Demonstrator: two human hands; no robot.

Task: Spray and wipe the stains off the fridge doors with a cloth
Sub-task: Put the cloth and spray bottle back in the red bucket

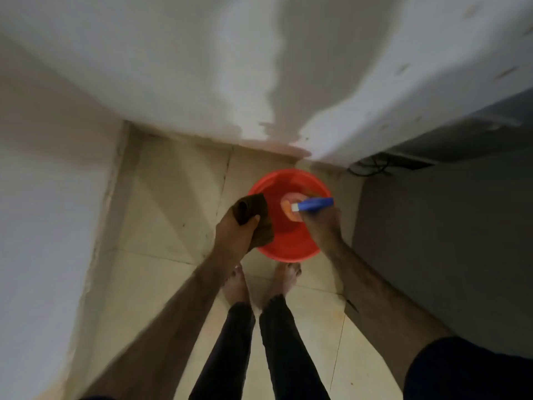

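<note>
Two hands hang over a red basin (288,241) on the floor tiles. The left hand (235,230) curls its fingers round a brown cloth (253,215). The right hand (321,223) grips a spray bottle (313,204), its blue head level above the basin.

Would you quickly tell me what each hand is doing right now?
Left hand: closed, gripping a brown cloth.
Right hand: closed, holding a blue-headed spray bottle above the red basin.

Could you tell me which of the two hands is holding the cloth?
The left hand grips the brown cloth at the left rim of the red basin; the right hand holds the blue-topped spray bottle instead.
</note>
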